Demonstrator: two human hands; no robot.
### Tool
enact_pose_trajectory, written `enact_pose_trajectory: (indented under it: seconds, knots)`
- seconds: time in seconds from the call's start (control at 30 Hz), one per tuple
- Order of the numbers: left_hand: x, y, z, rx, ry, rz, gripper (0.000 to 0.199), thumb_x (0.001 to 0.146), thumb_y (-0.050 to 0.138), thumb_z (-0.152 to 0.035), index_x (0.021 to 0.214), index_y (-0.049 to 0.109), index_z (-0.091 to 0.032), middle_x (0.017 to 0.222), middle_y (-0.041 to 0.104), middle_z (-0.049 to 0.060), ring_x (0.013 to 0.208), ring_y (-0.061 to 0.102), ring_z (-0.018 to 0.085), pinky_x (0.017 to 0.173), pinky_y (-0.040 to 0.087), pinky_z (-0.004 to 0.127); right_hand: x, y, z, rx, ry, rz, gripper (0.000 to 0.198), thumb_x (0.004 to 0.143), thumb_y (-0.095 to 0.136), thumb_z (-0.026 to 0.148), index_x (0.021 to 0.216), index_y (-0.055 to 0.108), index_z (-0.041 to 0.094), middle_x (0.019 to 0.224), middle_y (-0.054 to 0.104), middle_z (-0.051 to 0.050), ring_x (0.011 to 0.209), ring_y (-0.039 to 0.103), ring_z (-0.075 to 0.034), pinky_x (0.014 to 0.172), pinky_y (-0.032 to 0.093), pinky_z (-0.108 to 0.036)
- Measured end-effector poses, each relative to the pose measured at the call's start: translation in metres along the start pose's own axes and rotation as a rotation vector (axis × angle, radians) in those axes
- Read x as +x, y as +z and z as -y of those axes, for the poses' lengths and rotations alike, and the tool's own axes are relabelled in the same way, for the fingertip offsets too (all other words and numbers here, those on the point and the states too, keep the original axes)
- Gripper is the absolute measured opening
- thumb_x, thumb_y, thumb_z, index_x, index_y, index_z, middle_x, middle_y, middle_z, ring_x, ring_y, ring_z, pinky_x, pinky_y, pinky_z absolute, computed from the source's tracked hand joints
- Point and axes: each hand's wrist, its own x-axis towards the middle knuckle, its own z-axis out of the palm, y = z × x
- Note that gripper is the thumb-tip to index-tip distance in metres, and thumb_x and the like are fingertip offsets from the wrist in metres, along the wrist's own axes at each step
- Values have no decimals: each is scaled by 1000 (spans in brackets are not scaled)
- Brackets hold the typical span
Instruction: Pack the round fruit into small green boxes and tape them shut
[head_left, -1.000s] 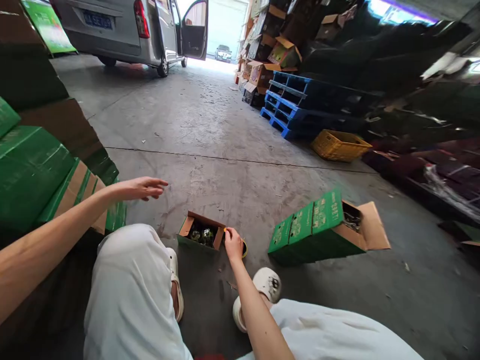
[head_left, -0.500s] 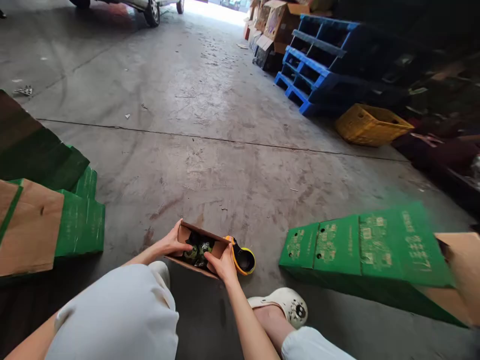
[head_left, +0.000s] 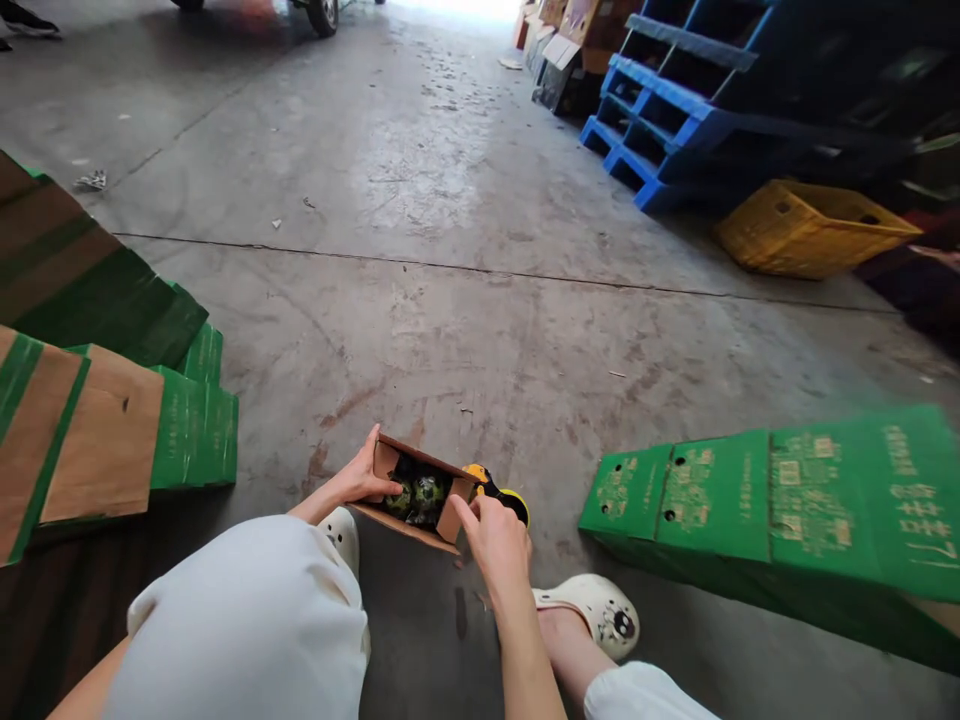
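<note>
A small open cardboard box (head_left: pixel 386 460) is held low between my legs, tilted down toward the right. Inside lie dark green, round, shiny items (head_left: pixel 429 495), seemingly in clear plastic; their kind is unclear. My left hand (head_left: pixel 360 480) grips the box's left end, its thumb reaching over the rim onto the items. At the right end, my right hand (head_left: pixel 496 535) has its thumb apart from its fingers, beside the wall; some fingertips are hidden. Just behind that hand is a yellow and black tool (head_left: pixel 480 474), probably a tape dispenser, partly covered by the hand.
Green cartons (head_left: pixel 690 500) stand in a row on the right. More green and brown cartons (head_left: pixel 105 440) are stacked on the left. Farther back are a yellow crate (head_left: pixel 806 235), blue pallets (head_left: pixel 652 120) and a vehicle's wheel (head_left: pixel 322 15). A white clog (head_left: pixel 596 610) is near my right hand.
My right hand has drawn back from inside the box to its right end, its thumb off the green items. My left hand keeps its grip. The view has shifted slightly.
</note>
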Motion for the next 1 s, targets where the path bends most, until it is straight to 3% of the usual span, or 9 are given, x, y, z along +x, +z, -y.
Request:
enact_pose_trajectory:
  seconds: [0.1,0.2,0.27,0.33,0.43,0.57,0.7,0.8,1.0]
  knots:
    - [-8,-15,-16,96,30,-178,133,64,90,-58,166,17,-16,163,34,26,153,33,43,126,27,54,1,-1,27,26,-285,25,25,105,55,38,105,77,24,107,80,-10,105,74,-27,87,52,-32]
    - [-20,-35,-43,275,207,-343,62,91,68,-54,140,54,-19,139,58,18,131,55,33,117,41,47,17,19,59,-194,-447,59,32,95,68,21,127,70,19,130,72,-15,118,66,-31,92,52,-36]
    - [-26,-42,-58,377,359,-202,30,101,53,-44,117,65,-23,118,67,11,111,63,25,105,49,38,27,32,74,-374,-482,51,40,95,64,15,134,67,16,137,66,-20,121,63,-35,94,51,-42]
    - [-27,-40,-66,488,496,55,19,101,51,-33,107,67,-24,113,69,8,106,65,21,98,50,32,33,38,79,-466,-517,52,39,99,53,11,136,67,14,137,64,-22,120,61,-37,95,50,-47]
    - [-19,-26,-68,690,580,274,18,90,62,-21,108,67,-21,116,71,10,111,66,24,102,48,33,35,32,69,-511,-612,67,41,100,47,12,137,65,15,136,64,-22,117,62,-37,93,49,-47]
    - [-10,-10,-60,866,561,280,37,81,79,-30,114,66,-18,114,72,13,112,65,31,106,42,42,33,14,38,-519,-684,140,45,97,55,14,142,60,17,126,68,-18,108,66,-32,91,49,-40]
    - [-10,-3,-55,924,601,266,58,75,87,-34,127,64,-21,122,72,13,118,61,34,106,37,45,33,12,30,-498,-571,191,75,88,78,36,153,49,13,127,70,-21,114,66,-35,97,49,-40]
    - [-10,0,-54,968,608,242,60,76,85,-30,130,61,-20,122,73,12,116,61,32,104,36,43,32,21,42,-530,-445,176,88,86,78,58,156,47,15,130,67,-26,116,67,-40,99,48,-48]
    - [-8,-4,-53,994,646,230,42,82,79,-23,121,63,-20,110,75,8,110,62,27,100,35,40,21,14,30,-353,-427,167,66,85,71,33,148,54,21,126,67,-17,110,69,-32,95,50,-39]
